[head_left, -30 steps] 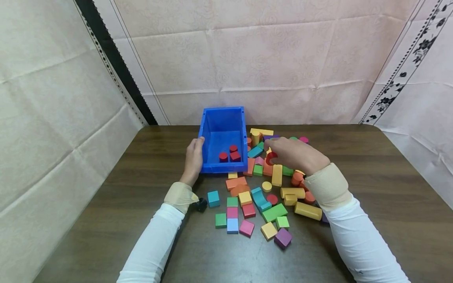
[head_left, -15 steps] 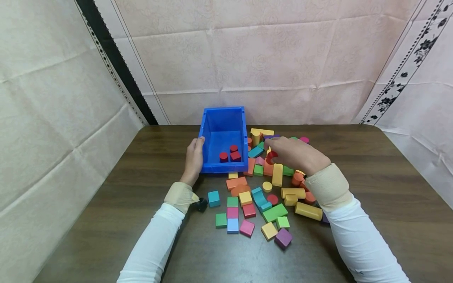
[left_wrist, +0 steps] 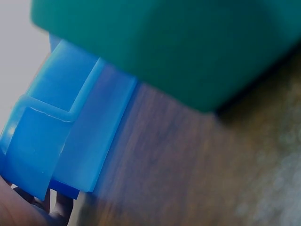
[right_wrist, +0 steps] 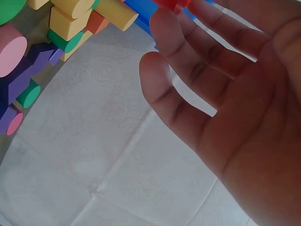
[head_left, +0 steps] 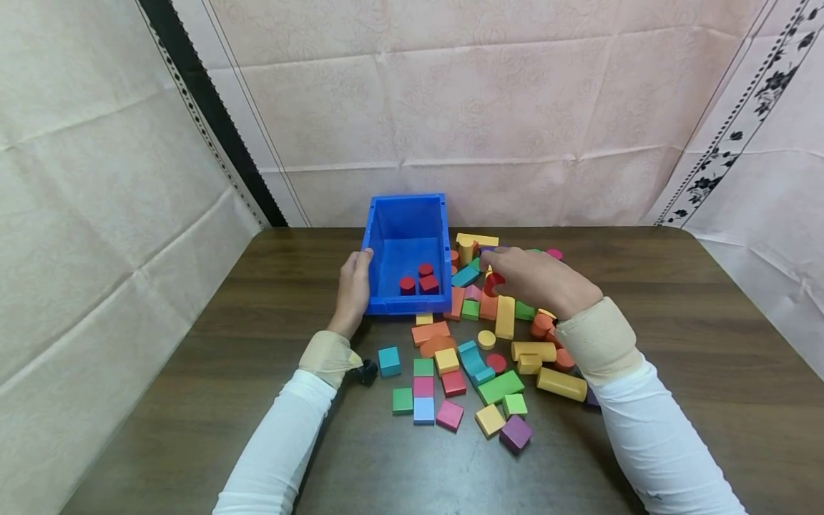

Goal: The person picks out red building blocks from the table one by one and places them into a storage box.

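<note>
In the head view my left hand [head_left: 352, 290] grips the left side of a blue plastic bin [head_left: 404, 306], thumb at its rim. Several red blocks [head_left: 428, 285] lie in the bin's near right corner. To the right of it, my right hand [head_left: 537, 281] holds a red block [head_left: 493, 284] with a curved cutout between thumb and fingers, above the pile. The right wrist view shows only an edge of that red block [right_wrist: 173, 4] at the fingertips. In the left wrist view, my left hand [left_wrist: 21, 207] appears at the corner beside the bin wall [left_wrist: 44, 136].
Loose wooden blocks spread right and in front of the bin, including yellow cylinders [head_left: 561, 384], a green block [head_left: 500, 388] and a purple cube [head_left: 516, 433]. A blue cube [head_left: 389, 362] lies near the left wrist. A cloth wall [head_left: 515, 129] stands behind the table [head_left: 193, 400].
The red block has turned slightly in my right fingers. Both hands and the bin stay nearly in place.
</note>
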`<move>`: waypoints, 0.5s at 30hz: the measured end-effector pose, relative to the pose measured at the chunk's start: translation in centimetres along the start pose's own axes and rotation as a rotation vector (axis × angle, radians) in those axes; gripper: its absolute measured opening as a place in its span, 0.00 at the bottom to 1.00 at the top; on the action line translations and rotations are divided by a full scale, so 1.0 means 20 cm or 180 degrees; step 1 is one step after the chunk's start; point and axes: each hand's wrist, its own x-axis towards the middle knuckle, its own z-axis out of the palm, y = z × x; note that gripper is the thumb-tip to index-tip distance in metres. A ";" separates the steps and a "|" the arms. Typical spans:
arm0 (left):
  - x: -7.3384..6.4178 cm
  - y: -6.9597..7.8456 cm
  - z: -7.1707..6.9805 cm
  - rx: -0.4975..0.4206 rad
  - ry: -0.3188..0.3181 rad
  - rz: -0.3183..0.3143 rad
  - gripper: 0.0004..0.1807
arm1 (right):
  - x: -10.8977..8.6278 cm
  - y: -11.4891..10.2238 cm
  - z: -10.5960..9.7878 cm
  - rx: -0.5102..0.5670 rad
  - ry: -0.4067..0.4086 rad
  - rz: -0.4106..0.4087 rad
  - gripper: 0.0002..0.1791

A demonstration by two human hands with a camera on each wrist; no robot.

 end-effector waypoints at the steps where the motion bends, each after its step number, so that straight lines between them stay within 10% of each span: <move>1: 0.00 0.00 0.00 -0.0002 0.0000 -0.0002 0.37 | 0.00 0.00 0.00 -0.0002 0.0012 -0.0005 0.18; 15: 0.00 0.00 -0.01 -0.0045 0.0002 0.0025 0.38 | -0.01 0.00 0.00 -0.0023 0.0079 0.0026 0.20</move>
